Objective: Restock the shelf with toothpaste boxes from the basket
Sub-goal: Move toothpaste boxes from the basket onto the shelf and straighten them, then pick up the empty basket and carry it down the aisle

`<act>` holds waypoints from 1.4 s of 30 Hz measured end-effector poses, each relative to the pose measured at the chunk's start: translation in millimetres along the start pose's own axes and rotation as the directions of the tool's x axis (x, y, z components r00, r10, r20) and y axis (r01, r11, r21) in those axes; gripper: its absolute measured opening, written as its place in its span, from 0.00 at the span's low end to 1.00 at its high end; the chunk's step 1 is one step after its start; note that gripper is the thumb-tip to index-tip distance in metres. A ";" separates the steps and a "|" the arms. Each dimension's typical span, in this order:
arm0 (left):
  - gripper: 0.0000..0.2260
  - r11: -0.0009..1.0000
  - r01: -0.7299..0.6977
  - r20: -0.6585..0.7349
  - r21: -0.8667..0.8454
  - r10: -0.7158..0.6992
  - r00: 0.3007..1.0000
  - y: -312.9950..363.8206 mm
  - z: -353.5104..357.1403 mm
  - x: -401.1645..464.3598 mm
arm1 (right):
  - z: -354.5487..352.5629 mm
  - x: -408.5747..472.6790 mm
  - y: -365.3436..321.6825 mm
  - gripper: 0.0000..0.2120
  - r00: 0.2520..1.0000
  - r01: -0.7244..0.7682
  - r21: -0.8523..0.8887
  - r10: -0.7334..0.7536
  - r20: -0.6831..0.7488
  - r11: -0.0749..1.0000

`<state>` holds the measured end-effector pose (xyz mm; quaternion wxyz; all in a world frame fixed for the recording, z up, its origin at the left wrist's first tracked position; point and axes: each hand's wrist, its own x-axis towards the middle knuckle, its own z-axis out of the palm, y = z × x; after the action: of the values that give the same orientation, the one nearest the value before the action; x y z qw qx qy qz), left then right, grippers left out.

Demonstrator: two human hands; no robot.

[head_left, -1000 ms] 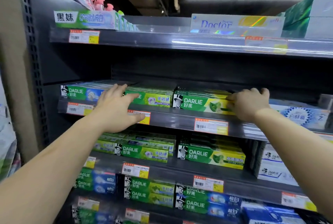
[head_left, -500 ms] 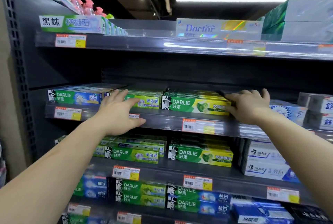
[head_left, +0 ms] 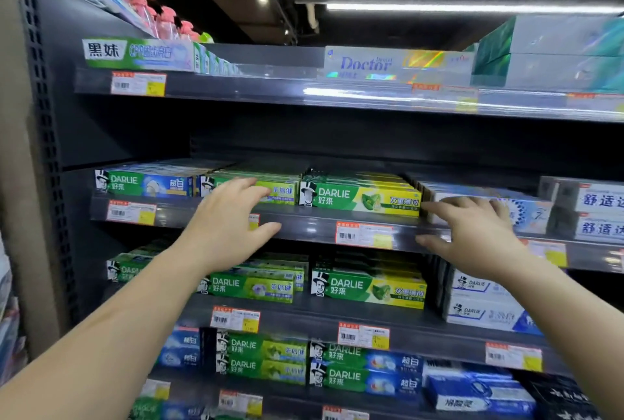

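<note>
1. Both hands empty w/ fingers spread: left hand (head_left: 226, 227) in front of the green Darlie boxes (head_left: 359, 198), right hand (head_left: 472, 234) just right of them.
2. Boxes sit on the middle shelf (head_left: 304, 223); basket not in view.
3. Imo square the fronts flush w/ the shelf edge, push evenly, don't crush corners.

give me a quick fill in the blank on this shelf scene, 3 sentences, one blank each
1. The left hand reaches in front of a Darlie box whose main colour is ____.
2. Neither hand holds a box; the fingers of the right hand are ____.
3. The box printed "Doctor" lies on the shelf ____ the one that the hands reach toward.

Missing words: green; open; above
</note>
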<state>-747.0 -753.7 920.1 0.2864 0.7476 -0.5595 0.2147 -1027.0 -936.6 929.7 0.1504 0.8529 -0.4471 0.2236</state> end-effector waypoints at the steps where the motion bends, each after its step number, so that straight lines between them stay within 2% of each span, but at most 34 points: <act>1: 0.27 1.000 -0.010 0.009 -0.006 0.010 1.000 2.3 0.1 -2.4 | -2.4 -4.0 -1.4 0.28 1.000 -0.002 -0.003 0.002 0.010 1.000; 8: 0.28 0.999 -0.040 0.042 -0.016 0.041 0.998 -16.2 -22.5 -19.5 | -30.1 -8.5 -31.2 0.29 1.000 0.000 -0.033 0.000 -0.006 0.999; 13: 0.29 1.000 0.020 0.056 -0.014 -0.019 0.998 -78.6 -55.0 -49.5 | -38.1 -7.9 -101.8 0.30 0.997 0.075 0.048 -0.073 -0.026 0.996; 17: 0.30 0.999 0.051 0.065 0.007 -0.051 0.997 -152.6 -88.0 -97.2 | -29.8 -20.9 -192.7 0.31 0.986 0.164 0.095 -0.165 0.004 0.982; 21: 0.33 0.991 0.127 0.107 0.049 -0.132 0.986 -236.8 -130.8 -166.9 | -15.9 -49.1 -307.8 0.33 0.957 0.253 0.191 -0.274 0.095 0.949; 26: 0.33 0.961 0.243 0.233 0.133 -0.269 0.935 -345.0 -181.4 -264.1 | 11.1 -105.7 -474.7 0.35 0.886 0.337 0.321 -0.413 0.210 0.885; 30: 0.33 0.925 0.328 0.255 0.194 -0.370 0.893 -419.4 -216.5 -331.5 | 23.6 -142.9 -589.9 0.35 0.807 0.398 0.421 -0.529 0.261 0.815; 36: 0.33 0.859 0.457 0.239 0.232 -0.505 0.829 -494.8 -241.6 -401.4 | 59.8 -173.7 -706.8 0.34 0.703 0.440 0.518 -0.641 0.310 0.733; 42: 0.32 0.769 0.576 0.200 0.275 -0.632 0.749 -556.6 -247.9 -447.8 | 95.0 -179.5 -796.6 0.34 0.650 0.449 0.575 -0.692 0.314 0.683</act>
<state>-339.2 -151.6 712.6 0.1830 0.9356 -0.2968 0.0556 -432.2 -413.1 710.8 -0.1092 0.9882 -0.1043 0.0258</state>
